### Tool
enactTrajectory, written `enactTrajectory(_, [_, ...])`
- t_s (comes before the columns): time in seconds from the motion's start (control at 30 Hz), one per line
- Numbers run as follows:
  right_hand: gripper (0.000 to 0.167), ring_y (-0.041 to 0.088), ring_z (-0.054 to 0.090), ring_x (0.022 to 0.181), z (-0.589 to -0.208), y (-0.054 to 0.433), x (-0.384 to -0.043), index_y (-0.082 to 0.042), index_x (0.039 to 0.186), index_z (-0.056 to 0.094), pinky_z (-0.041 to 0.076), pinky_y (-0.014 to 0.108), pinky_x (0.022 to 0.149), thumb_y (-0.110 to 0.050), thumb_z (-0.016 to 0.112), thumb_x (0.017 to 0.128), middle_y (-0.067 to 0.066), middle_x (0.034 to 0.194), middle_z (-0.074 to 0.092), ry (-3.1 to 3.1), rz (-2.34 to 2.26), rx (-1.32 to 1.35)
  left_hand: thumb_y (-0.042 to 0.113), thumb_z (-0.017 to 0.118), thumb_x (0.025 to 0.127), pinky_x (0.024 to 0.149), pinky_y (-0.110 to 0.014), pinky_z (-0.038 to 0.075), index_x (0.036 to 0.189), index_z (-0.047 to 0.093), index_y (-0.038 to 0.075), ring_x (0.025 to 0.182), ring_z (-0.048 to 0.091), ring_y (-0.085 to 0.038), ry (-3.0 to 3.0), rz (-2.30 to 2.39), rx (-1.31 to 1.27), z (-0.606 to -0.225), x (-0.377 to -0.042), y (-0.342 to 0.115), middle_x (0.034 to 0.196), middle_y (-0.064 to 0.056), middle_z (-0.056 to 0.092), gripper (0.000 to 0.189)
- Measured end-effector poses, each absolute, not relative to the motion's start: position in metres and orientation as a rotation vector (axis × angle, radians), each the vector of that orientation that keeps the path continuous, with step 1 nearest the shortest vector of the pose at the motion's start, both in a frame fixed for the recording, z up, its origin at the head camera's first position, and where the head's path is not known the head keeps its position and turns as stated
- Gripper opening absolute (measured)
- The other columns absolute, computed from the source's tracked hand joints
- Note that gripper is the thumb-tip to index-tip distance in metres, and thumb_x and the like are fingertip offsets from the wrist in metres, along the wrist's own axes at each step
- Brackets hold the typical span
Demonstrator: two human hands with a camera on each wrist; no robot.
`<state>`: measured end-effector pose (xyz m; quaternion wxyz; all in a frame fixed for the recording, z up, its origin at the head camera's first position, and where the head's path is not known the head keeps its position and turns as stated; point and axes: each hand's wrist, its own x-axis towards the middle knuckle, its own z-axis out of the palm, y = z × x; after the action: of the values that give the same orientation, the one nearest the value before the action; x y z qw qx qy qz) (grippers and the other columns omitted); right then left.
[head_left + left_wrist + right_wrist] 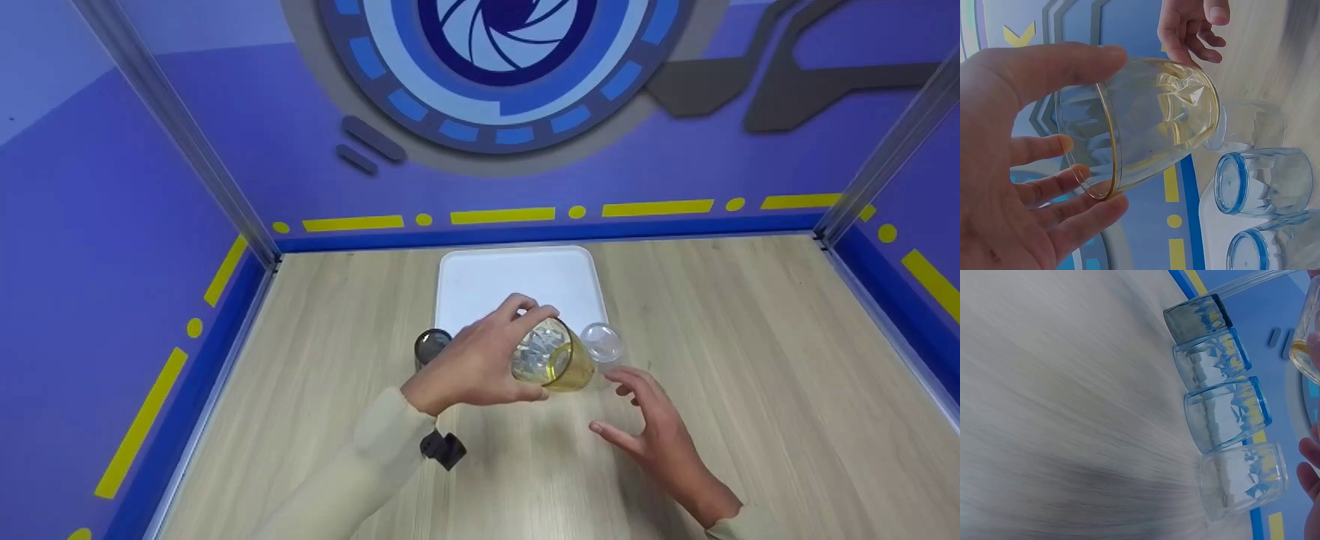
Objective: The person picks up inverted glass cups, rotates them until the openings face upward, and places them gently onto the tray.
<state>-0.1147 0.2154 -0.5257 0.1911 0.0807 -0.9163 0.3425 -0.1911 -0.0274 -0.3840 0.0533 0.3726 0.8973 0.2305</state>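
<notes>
The thumb and fingers of the left hand (480, 360) gripped an amber glass (574, 367) near its rim, tilted in the air by the white tray's (517, 281) near right corner. The right hand's (652, 431) fingers were spread, holding nothing, on the tray's near side. The left hand hid two blue glasses (1266, 183) from the head view; the right wrist view cut off the amber glass, see-through and faceted towards its base.
</notes>
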Motion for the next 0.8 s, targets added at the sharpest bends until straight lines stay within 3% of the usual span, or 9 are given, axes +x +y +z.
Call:
enactTrajectory(0.37, [0.069,0.008,0.054,0.102,-0.5279,0.2158,-0.1165,-0.015,0.126,0.057,0.051,0.031,0.080,-0.023,0.089,0.066,-0.004,0.126,0.057,-2.542,0.943,0.223,0.039,0.083,0.072,0.089,-0.036,0.053,0.145,0.038,0.030,0.112,0.055,-0.015,2.797,0.674,1.063,-0.3835,-0.1922,-0.0233,0.136,0.002,0.042,0.086])
enactTrajectory(0.8, [0.067,0.007,0.053,0.105,-0.5266,0.2146,-0.1184,-0.015,0.126,0.056,0.053,0.038,0.082,-0.023,0.088,0.067,-0.002,0.126,0.057,-2.585,0.927,0.180,0.038,0.083,0.071,0.089,-0.035,0.055,0.143,0.038,0.027,0.113,0.053,-0.015,2.895,0.606,1.046,-0.3851,-0.1964,-0.0184,0.136,0.001,0.043,0.086])
